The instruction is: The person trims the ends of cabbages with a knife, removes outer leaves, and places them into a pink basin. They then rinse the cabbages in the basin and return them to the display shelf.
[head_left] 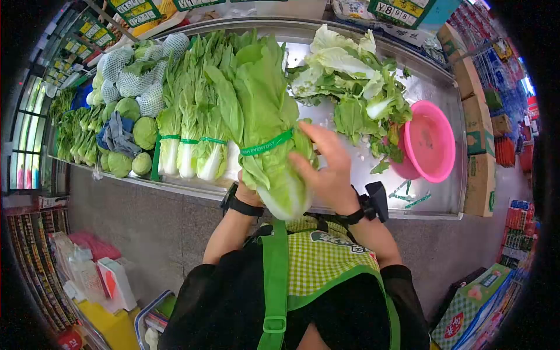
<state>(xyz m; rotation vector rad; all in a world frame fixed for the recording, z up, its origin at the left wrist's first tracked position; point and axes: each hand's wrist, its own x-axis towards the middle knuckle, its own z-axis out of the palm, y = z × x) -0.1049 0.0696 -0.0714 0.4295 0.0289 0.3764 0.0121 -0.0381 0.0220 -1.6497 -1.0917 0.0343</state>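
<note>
A large head of leafy Chinese cabbage (pixel 262 99) is held up in front of me, its white base tilted toward my body. Around its middle runs a green printed tape band (pixel 268 143). My left hand (pixel 249 191) grips it from underneath at the left, with most fingers hidden behind the leaves. On the right side of the head, beside the band, my right hand (pixel 331 163) rests with thumb and fingers curved against the leaves. Several smaller banded cabbages (pixel 188 149) lie side by side to the left on the metal counter (pixel 429 87).
Loose trimmed leaves (pixel 356 81) are heaped at the back right. A pink basin (pixel 431 142) stands at the counter's right end, near green tape scraps (pixel 417 200). Round cabbages (pixel 144 133) and net-wrapped produce (pixel 151 99) fill the left. Cardboard boxes (pixel 479 181) flank the right edge.
</note>
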